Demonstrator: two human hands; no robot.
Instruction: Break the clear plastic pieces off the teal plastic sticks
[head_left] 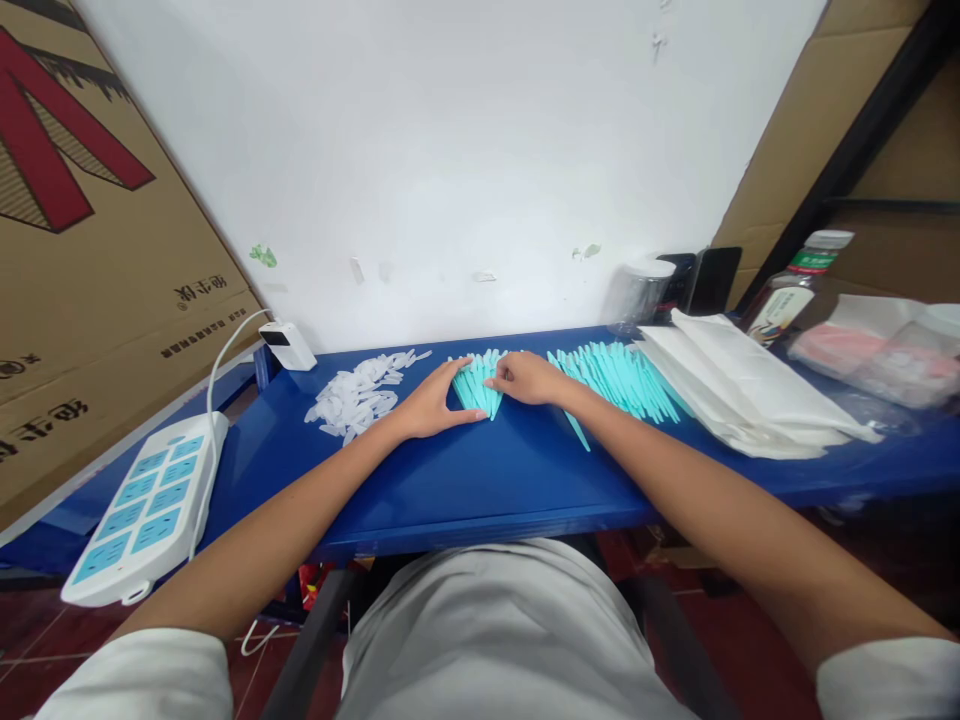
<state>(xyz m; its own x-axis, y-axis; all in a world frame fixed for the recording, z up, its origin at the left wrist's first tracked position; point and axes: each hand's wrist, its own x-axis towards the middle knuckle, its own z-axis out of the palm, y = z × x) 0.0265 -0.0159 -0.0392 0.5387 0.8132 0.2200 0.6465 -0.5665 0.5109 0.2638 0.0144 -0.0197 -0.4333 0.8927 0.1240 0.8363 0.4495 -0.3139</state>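
Observation:
On the blue table lies a small fanned pile of slim turquoise sticks [480,383], between my two hands. My left hand [436,402] curves around the pile's left side, thumb and fingers spread apart. Over its right edge, my right hand [529,378] has its fingers curled in a pinch; what they hold, if anything, is hidden. A larger heap of turquoise sticks [619,378] lies right of my right hand, partly behind the forearm. One loose turquoise stick [577,431] is apart from it, nearer me. Left of my left hand is a heap of translucent whitish slips [356,393].
White flat packets [750,385] are stacked at right, beside a bottle [787,290] and a bag with pink contents [862,350]. A clear jar [641,295] stands by the wall. At left are a power strip [150,505], a white device [289,345] and a carton [97,250].

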